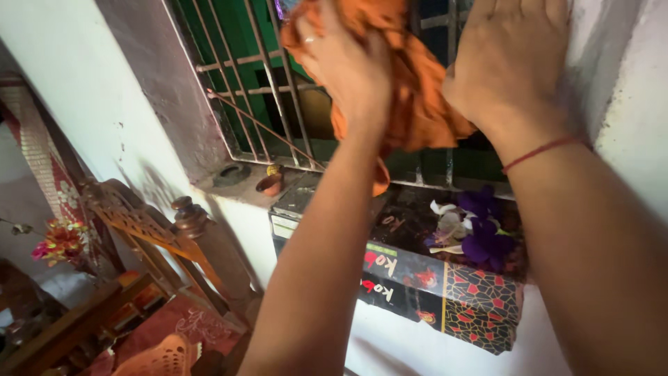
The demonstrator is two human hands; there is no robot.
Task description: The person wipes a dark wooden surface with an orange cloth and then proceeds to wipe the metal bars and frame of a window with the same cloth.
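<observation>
While the left hand [348, 66] bunches the orange cloth [410, 90] in closed fingers, the right hand [511, 63] rests flat, fingers together, so wiping the window grille [257, 104] wants steady pressure.

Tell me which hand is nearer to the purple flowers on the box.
Right. The right hand presses flat on the window grille almost straight above the purple flowers; the left hand, gripping the orange cloth, is farther left.

Soft matt orange cloth [410, 90] — painted metal window bars [271, 90] — glossy printed cardboard box [445, 292].
</observation>
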